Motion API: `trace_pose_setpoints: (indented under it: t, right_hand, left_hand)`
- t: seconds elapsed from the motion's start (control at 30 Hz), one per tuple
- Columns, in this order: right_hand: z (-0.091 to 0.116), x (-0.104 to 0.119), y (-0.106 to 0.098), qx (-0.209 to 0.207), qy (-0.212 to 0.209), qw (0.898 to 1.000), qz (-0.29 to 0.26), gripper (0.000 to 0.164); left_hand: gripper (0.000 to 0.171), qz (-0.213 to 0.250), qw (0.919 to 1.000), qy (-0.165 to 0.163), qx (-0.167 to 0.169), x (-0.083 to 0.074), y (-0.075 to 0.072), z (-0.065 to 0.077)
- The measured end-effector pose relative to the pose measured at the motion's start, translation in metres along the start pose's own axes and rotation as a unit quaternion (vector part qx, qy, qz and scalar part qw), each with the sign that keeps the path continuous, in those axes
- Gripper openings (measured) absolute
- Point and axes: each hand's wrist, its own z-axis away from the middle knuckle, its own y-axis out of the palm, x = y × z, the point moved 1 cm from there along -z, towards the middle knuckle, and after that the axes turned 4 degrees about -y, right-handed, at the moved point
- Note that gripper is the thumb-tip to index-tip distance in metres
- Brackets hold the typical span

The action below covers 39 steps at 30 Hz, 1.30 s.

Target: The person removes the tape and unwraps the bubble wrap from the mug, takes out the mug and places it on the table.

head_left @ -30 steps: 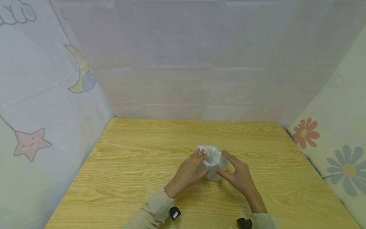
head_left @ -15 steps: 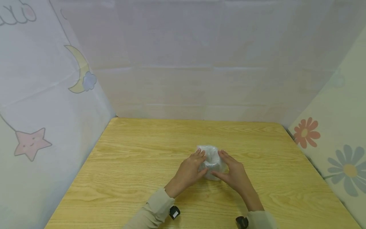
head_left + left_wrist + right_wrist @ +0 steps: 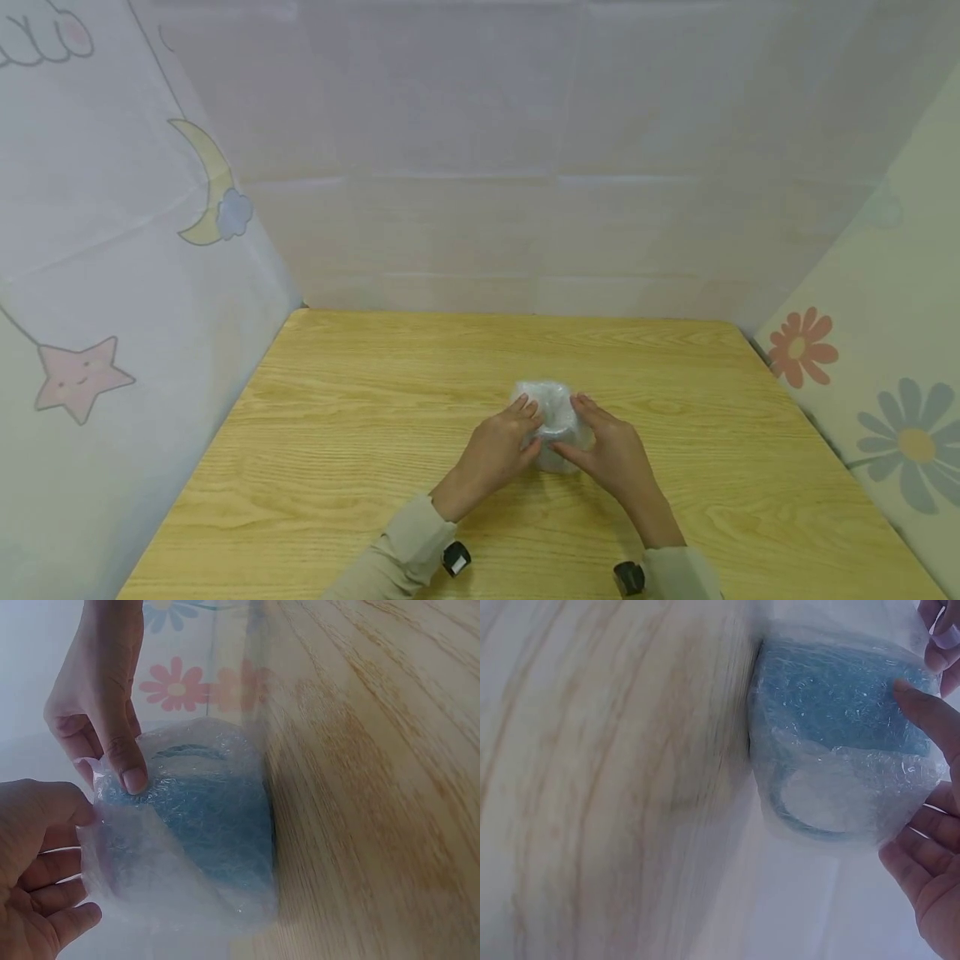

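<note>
A blue mug point(image 3: 832, 694) stands upright on the table, wrapped in clear bubble wrap point(image 3: 553, 398) that rises above its rim. Through the plastic, its curved handle point(image 3: 810, 826) shows on the right side. My left hand point(image 3: 491, 450) pinches the upper edge of the wrap from the left, thumb in front and fingers over the top. From the other side my right hand point(image 3: 618, 458) holds the wrap, its thumb point(image 3: 124, 761) on the front and its fingers behind, near the handle side. A hollow in the plastic lies between the two hands.
The wood-grain table point(image 3: 360, 375) reaches back to a pale cloth wall point(image 3: 450, 167). Side sheets carry a printed star point(image 3: 84, 375) and flowers point(image 3: 798, 346). Small black cameras point(image 3: 456, 558) sit at both wrists.
My right hand has moved left, bringing the loose wrap on the right side closer against the mug. My left hand stays almost in place.
</note>
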Motion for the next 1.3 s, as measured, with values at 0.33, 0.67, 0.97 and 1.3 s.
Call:
trace_pose_setpoints:
  t: [0.33,0.67,0.97,1.3]
  right_hand:
    - [-0.0023,0.0003,0.0000,-0.005,-0.010,1.000,0.012,0.075]
    - [-0.0038,0.0010,-0.0002,-0.010,-0.006,1.000,0.018,0.075]
    - [-0.0059,0.0035,-0.0004,0.000,0.017,1.000,0.006,0.073]
    - [-0.0077,0.0027,0.0001,-0.002,0.023,1.000,0.001,0.071]
  left_hand:
    - [0.015,0.013,0.9992,0.017,-0.033,0.0006,0.0005,-0.0007]
    - [0.013,0.047,0.9971,0.014,-0.059,0.0026,0.0024,0.0007]
    - [0.008,0.073,0.9936,0.014,-0.085,0.0051,0.0043,0.0021]
    - [0.005,0.098,0.9884,0.016,-0.115,0.0084,0.0022,0.0036]
